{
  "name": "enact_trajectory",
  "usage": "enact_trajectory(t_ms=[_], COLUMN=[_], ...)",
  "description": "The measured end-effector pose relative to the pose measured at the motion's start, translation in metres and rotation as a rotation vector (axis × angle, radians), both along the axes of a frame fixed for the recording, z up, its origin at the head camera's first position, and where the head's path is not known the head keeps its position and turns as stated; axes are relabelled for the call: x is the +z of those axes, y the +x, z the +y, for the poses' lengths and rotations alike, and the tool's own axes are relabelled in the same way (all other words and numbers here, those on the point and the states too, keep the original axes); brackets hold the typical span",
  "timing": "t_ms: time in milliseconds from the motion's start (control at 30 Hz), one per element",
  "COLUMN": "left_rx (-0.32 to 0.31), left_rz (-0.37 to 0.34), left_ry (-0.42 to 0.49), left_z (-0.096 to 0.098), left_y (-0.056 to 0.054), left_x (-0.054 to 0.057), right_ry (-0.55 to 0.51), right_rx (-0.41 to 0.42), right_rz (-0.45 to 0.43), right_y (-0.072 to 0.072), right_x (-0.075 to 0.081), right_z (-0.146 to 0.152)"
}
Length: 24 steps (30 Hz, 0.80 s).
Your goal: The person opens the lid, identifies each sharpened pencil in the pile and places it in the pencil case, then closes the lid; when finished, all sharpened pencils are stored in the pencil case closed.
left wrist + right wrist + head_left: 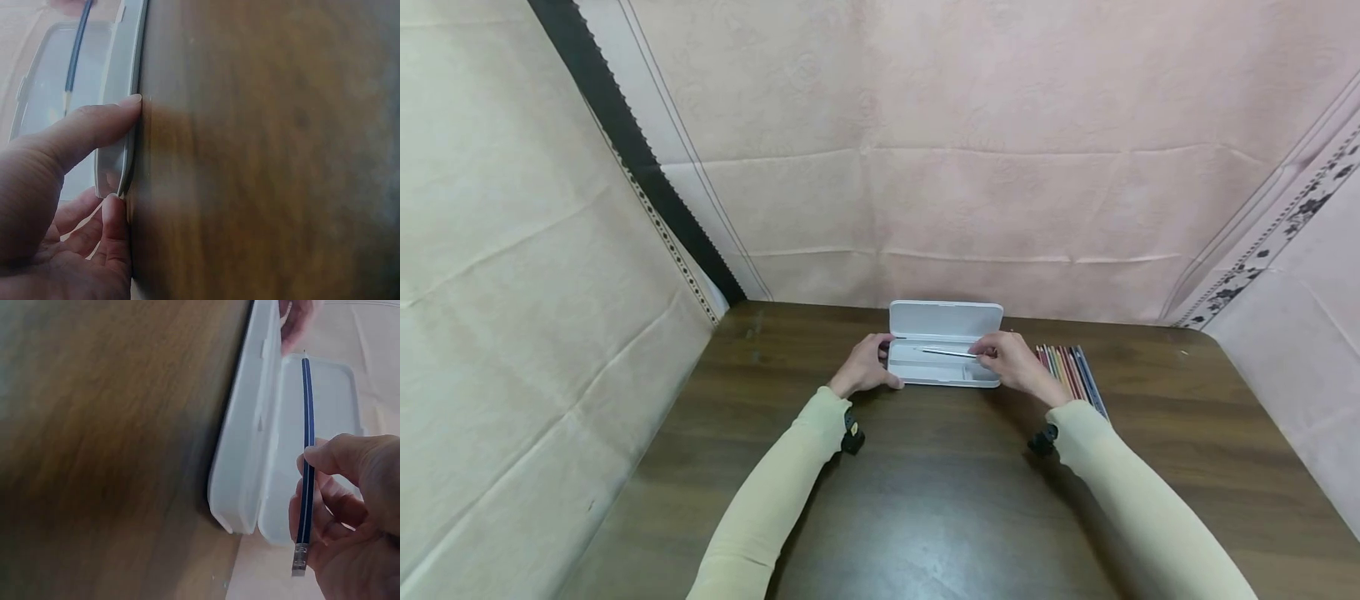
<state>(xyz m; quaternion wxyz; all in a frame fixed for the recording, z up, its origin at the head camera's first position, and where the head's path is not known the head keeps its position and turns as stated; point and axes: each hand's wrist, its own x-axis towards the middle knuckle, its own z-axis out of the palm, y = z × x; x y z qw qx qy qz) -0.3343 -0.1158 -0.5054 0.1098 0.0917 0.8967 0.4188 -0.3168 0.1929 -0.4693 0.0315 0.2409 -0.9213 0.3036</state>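
- Rising behind the white case [917,375], pale cloth [1000,100] fills most of my head feed, with more of it off to the case's left and right.
- Under the case I see a brown wooden desk [925,517]; the case sits near its far edge.
- Two pale sleeves [797,475] reach from the near side toward the case.
- The case lies open, its lid [946,318] raised along the far side.
- At the case's left end I have the left hand [867,365], thumb on the front edge, the other fingers curled about the end: clamped on the case.
- Over the case's right part is the right hand [1011,362], thumb and fingers pinched together on a blue pencil.
- Right of the case, coloured pencils [1071,375] lie side by side, partly hidden by my right forearm.
- Above the case hangs that blue pencil [308,412], tip toward the left end; I cannot tell whether it touches the inside.
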Motion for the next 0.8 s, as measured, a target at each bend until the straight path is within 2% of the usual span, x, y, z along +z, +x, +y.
enact_trajectory(t_ms=[333,533,667,800], left_rx=[0.011,0.011,0.013,0.011], left_rz=[0.0,0.0,-0.003,-0.005], left_ry=[0.009,0.006,0.006,0.007], left_z=[0.001,0.002,0.002,0.001], left_y=[0.002,0.002,0.001,0.0], left_x=[0.001,0.001,0.001,0.001], right_ry=[0.01,0.032,0.056,0.082], right_rx=[0.062,0.068,0.077,0.078], right_rz=[0.013,0.01,-0.024,-0.109], right_y=[-0.019,-0.026,-0.03,-0.035], right_x=[-0.015,-0.022,-0.02,-0.014], right_z=[-0.019,-0.024,-0.025,-0.025])
